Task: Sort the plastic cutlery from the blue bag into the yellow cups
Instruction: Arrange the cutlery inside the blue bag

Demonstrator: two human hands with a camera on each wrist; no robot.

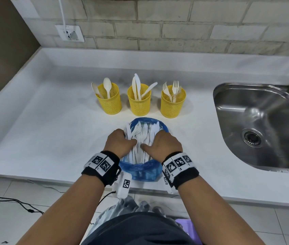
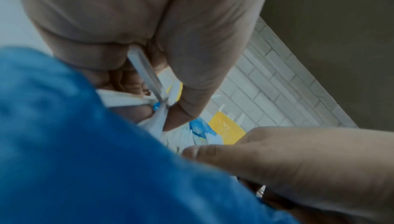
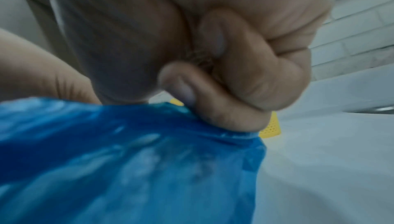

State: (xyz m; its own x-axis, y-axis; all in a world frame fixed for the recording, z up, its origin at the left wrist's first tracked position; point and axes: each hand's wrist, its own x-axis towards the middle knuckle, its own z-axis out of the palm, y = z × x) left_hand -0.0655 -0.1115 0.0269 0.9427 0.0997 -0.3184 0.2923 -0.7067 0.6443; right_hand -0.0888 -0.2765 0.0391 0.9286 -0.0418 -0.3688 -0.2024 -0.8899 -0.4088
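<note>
Blue bag at counter front edge, full of white cutlery. Left hand grips cutlery handle; right hand curled on bag rim. Three yellow cups behind bag, mid-counter. Sink at right end; wall socket at back left.

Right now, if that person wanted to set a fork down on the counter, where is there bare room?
The widest bare patch is the counter left of the blue bag and the three yellow cups. A narrower strip lies between the bag and the sink. It is crowded in the middle, where both hands work at the bag in front of the cups.
</note>
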